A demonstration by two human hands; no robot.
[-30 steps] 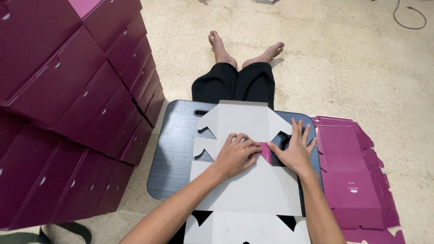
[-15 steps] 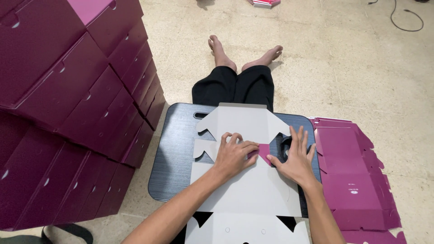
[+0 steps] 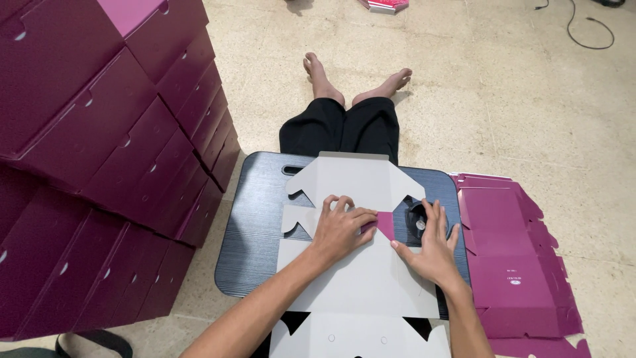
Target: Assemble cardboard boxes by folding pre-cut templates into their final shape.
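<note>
A flat die-cut cardboard box blank [image 3: 361, 278], grey side up, lies on a dark lap table [image 3: 255, 225] over my outstretched legs. My left hand [image 3: 341, 225] presses flat on the blank near its middle. A small magenta flap [image 3: 385, 223] is folded over onto the grey side between my hands. My right hand [image 3: 430, 242] lies flat with spread fingers on the blank's right edge, its fingertips by the table's round recess.
A tall stack of assembled magenta boxes [image 3: 99, 152] fills the left side. A pile of flat magenta blanks [image 3: 513, 258] lies on the tiled floor to the right. A cable [image 3: 586, 30] and another small pink object [image 3: 384, 5] lie far off.
My right hand has slid down and back along the right edge. The magenta flap is folded further over the grey side. My left hand has stayed pressed in place.
</note>
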